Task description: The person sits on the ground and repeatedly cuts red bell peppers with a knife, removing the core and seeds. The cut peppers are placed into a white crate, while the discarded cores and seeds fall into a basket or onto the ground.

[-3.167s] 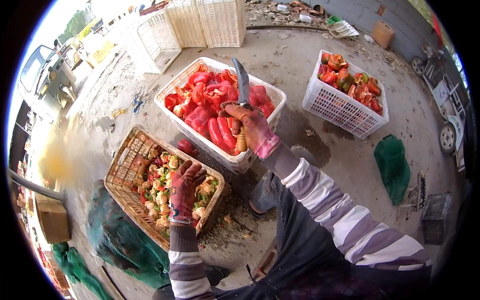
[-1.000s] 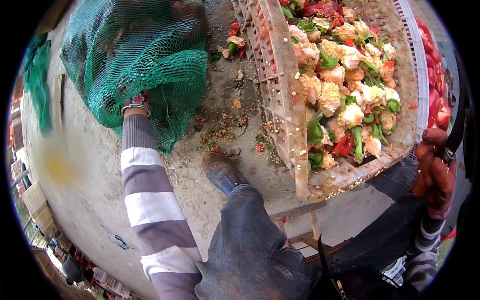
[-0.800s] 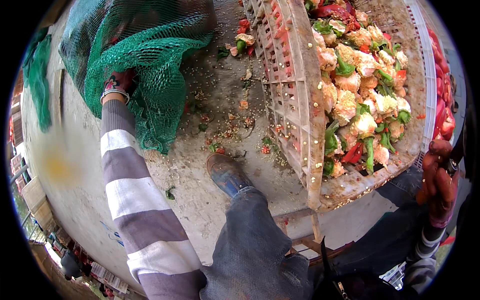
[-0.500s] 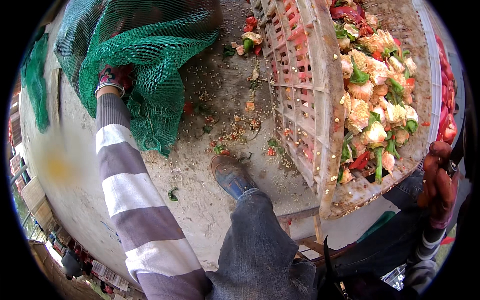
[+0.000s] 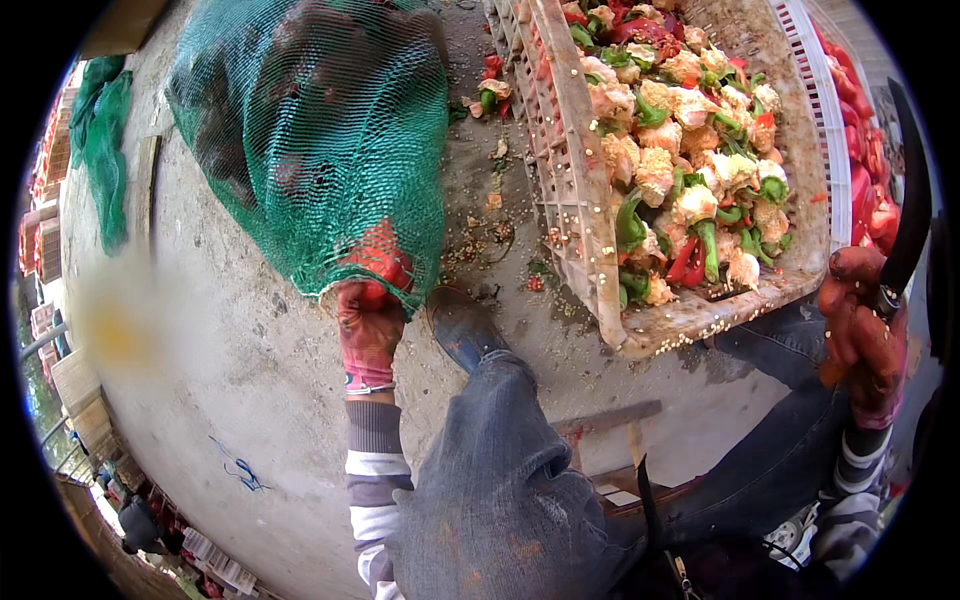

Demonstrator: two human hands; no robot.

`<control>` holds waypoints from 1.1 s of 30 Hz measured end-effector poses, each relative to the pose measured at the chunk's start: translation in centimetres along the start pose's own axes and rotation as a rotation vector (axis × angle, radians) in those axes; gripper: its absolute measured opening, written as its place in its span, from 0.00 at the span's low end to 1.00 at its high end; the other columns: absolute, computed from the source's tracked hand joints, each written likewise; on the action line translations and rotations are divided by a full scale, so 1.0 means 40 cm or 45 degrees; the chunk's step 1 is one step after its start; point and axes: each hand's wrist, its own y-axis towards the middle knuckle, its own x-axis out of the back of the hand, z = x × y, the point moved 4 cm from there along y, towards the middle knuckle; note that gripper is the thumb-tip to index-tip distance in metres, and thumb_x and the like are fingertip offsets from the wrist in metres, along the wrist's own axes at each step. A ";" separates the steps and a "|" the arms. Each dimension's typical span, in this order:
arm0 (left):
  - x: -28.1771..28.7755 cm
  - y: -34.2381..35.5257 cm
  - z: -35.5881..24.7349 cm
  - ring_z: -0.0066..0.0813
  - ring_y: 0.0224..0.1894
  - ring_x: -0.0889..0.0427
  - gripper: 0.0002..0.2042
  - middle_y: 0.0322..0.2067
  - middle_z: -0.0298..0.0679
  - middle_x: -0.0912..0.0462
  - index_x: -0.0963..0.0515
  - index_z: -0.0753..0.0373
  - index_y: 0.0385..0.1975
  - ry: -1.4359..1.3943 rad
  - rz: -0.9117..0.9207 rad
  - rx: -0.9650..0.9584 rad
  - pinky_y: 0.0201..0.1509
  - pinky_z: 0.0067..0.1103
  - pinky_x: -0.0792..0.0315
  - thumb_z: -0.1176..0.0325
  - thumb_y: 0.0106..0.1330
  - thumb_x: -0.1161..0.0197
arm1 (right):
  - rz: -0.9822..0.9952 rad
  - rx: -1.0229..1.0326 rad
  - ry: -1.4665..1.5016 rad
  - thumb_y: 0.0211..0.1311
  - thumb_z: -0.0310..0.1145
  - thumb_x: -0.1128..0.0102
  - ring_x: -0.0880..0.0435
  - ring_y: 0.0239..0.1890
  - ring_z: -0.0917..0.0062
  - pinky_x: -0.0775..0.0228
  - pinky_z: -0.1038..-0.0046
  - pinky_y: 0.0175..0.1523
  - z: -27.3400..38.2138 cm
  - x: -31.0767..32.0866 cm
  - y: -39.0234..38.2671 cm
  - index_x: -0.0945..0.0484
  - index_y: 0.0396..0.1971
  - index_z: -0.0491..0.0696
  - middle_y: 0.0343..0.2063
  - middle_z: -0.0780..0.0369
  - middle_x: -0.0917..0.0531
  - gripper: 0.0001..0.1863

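Observation:
My left hand [image 5: 370,325], in a red-stained glove, is closed at the mouth of a green mesh bag [image 5: 310,170] on the floor. A bright red pepper [image 5: 380,258] shows at its fingers, partly behind the netting. Dark bulky contents show dimly through the mesh. At the right edge my right hand [image 5: 865,325], in a stained reddish glove, is wrapped round a knife; its curved dark blade [image 5: 912,190] points up. Between the hands stands a dirty pale plastic crate [image 5: 578,180], holding many cut pepper cores [image 5: 700,150] with seeds and green stems.
Red peppers [image 5: 860,150] lie beyond the crate's right side. Seeds and pepper scraps [image 5: 490,215] litter the concrete floor between bag and crate. Another green net [image 5: 105,165] lies at the far left beside a wooden strip [image 5: 146,185]. My shoe [image 5: 462,325] is near the bag's mouth.
My left hand has come out from under the netting toward me and right, now with a red pepper at the bag's mouth. The right hand still grips the knife.

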 end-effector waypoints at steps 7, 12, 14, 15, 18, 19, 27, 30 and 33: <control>-0.056 -0.303 -0.028 0.32 0.54 0.28 0.31 0.53 0.40 0.29 0.38 0.61 0.59 0.730 -0.030 -0.158 0.58 0.28 0.33 0.75 0.52 0.37 | 0.189 0.002 0.146 0.56 0.34 0.44 0.31 0.21 0.91 0.38 0.88 0.26 0.038 -0.016 -0.032 0.29 0.51 0.41 0.35 0.61 0.20 0.23; -0.258 -0.472 -0.122 0.31 0.54 0.28 0.33 0.51 0.40 0.29 0.36 0.63 0.58 1.170 -0.097 -0.369 0.57 0.27 0.31 0.78 0.48 0.34 | 0.324 0.100 0.164 0.60 0.33 0.42 0.30 0.21 0.90 0.36 0.86 0.26 0.064 -0.023 -0.073 0.26 0.47 0.42 0.33 0.64 0.19 0.17; -0.353 -0.518 -0.154 0.32 0.55 0.29 0.35 0.53 0.41 0.31 0.37 0.63 0.58 1.340 -0.068 -0.539 0.58 0.27 0.31 0.78 0.46 0.33 | 0.383 0.110 0.232 0.59 0.33 0.40 0.30 0.21 0.91 0.38 0.87 0.25 0.078 -0.038 -0.090 0.25 0.45 0.42 0.28 0.66 0.19 0.16; -0.394 -0.532 -0.166 0.32 0.56 0.30 0.35 0.53 0.41 0.31 0.38 0.63 0.59 1.422 -0.050 -0.622 0.58 0.28 0.31 0.79 0.46 0.33 | 0.402 0.132 0.214 0.58 0.34 0.38 0.30 0.19 0.91 0.38 0.86 0.24 0.076 -0.041 -0.098 0.24 0.44 0.44 0.24 0.68 0.20 0.15; -0.548 -0.573 -0.173 0.32 0.54 0.30 0.36 0.52 0.43 0.32 0.39 0.65 0.57 1.693 0.092 -0.905 0.58 0.26 0.32 0.78 0.44 0.32 | 0.466 0.154 0.134 0.58 0.36 0.37 0.29 0.20 0.91 0.37 0.85 0.25 0.070 -0.059 -0.112 0.23 0.42 0.46 0.21 0.70 0.22 0.15; -0.621 -0.588 -0.164 0.31 0.54 0.30 0.35 0.51 0.43 0.31 0.39 0.65 0.57 1.781 0.141 -0.990 0.58 0.26 0.32 0.77 0.44 0.32 | 0.476 0.194 0.109 0.57 0.37 0.37 0.28 0.21 0.91 0.37 0.85 0.25 0.067 -0.060 -0.113 0.23 0.42 0.46 0.21 0.70 0.22 0.15; -0.907 -0.562 0.009 0.26 0.41 0.23 0.30 0.41 0.42 0.25 0.36 0.67 0.47 2.004 0.211 -1.009 0.47 0.22 0.27 0.69 0.44 0.28 | 0.222 1.161 -0.285 0.47 0.27 0.38 0.18 0.34 0.68 0.26 0.68 0.38 0.113 -0.063 -0.179 0.27 0.44 0.48 0.33 0.58 0.21 0.20; -0.960 -0.549 0.099 0.25 0.40 0.22 0.33 0.39 0.43 0.24 0.36 0.68 0.46 2.013 0.276 -0.912 0.44 0.21 0.26 0.66 0.41 0.24 | 0.251 1.154 -0.287 0.49 0.27 0.39 0.19 0.36 0.64 0.26 0.66 0.40 0.110 -0.056 -0.177 0.27 0.44 0.46 0.35 0.56 0.21 0.19; -0.984 -0.524 0.180 0.26 0.42 0.22 0.35 0.42 0.43 0.25 0.37 0.68 0.48 1.831 0.469 -0.770 0.45 0.22 0.26 0.67 0.41 0.23 | 0.171 1.174 -0.387 0.49 0.28 0.40 0.19 0.37 0.60 0.27 0.64 0.41 0.090 -0.034 -0.156 0.28 0.43 0.46 0.34 0.55 0.22 0.18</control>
